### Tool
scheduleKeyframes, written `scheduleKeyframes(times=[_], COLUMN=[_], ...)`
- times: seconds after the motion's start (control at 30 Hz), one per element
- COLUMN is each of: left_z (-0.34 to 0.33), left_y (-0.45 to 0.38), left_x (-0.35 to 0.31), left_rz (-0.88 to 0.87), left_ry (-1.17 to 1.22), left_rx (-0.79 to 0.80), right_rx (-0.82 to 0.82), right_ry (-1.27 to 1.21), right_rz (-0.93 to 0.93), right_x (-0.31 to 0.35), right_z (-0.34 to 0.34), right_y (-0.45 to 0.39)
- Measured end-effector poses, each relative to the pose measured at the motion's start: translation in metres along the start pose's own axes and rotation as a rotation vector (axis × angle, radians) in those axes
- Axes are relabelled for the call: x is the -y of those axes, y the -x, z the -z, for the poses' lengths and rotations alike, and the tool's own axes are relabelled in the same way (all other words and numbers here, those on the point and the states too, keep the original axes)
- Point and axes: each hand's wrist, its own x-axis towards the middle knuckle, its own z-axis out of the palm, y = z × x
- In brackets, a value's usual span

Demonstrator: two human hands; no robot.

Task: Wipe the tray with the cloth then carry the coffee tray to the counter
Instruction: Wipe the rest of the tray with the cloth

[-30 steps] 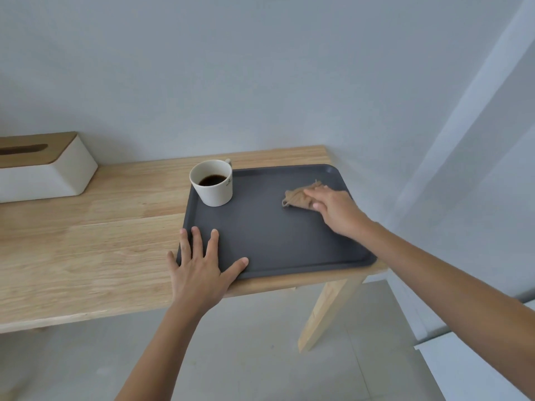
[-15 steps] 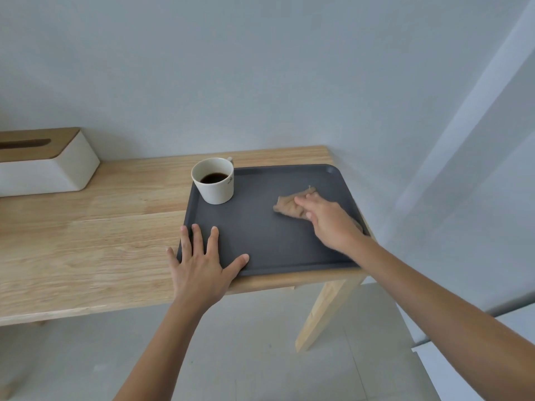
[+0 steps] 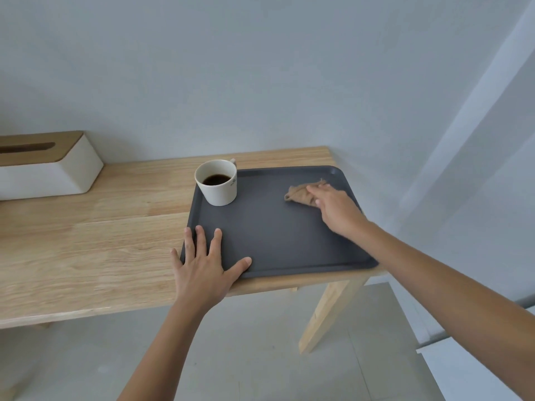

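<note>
A dark grey tray (image 3: pixel 275 235) lies at the right end of a wooden table (image 3: pixel 86 241). In its far left corner stands a white cup (image 3: pixel 217 185) of black coffee. My right hand (image 3: pixel 337 211) presses a small brown cloth (image 3: pixel 298 193) onto the tray's far right part, fingers on top of the cloth. My left hand (image 3: pixel 202 266) lies flat with fingers spread on the tray's near left corner, partly on the table, holding nothing.
A white tissue box with a wooden lid (image 3: pixel 43 166) stands at the table's back left. A grey wall runs behind the table. The table's right edge and leg (image 3: pixel 327 314) are next to the tray, with tiled floor below.
My right hand has slid the cloth back toward the tray's far right side after moving it left half a second ago. The left hand and cup stay put.
</note>
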Motion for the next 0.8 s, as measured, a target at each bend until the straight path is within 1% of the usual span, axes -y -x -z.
scheduleKeyframes(times=[0.13,0.23,0.3,0.4,0.53,0.6,0.67,0.8], left_z=[0.0,-0.001,-0.002,-0.003,-0.005,-0.005,-0.006,-0.008], left_y=[-0.001,-0.002,-0.002,-0.003,-0.002,-0.002,-0.001,-0.002], left_x=[-0.001,-0.002,0.001,0.001,0.003,0.001,0.002,0.0], left_rz=[-0.011,-0.015,-0.005,-0.003,0.0,-0.009,0.002,-0.005], left_ry=[-0.011,-0.013,-0.011,-0.01,-0.001,-0.007,-0.011,-0.03], left_rx=[0.006,0.008,0.006,0.005,-0.012,-0.027,-0.035,-0.043], right_rx=[-0.06,-0.126,-0.131,-0.094,-0.021,0.024,0.03,-0.023], right_ry=[0.063,0.09,0.095,0.081,0.113,0.106,0.096,0.1], right_rz=[-0.229,-0.257,-0.193,-0.096,0.041,0.068,0.053,-0.154], right_x=[0.012,0.032,0.049,0.077,0.098,0.084,0.065,0.028], right_z=[0.005,-0.008,-0.025,-0.042,-0.047,-0.042,-0.038,-0.014], right_y=[-0.044,-0.064,-0.073,-0.078,-0.078,-0.074,-0.072,-0.066])
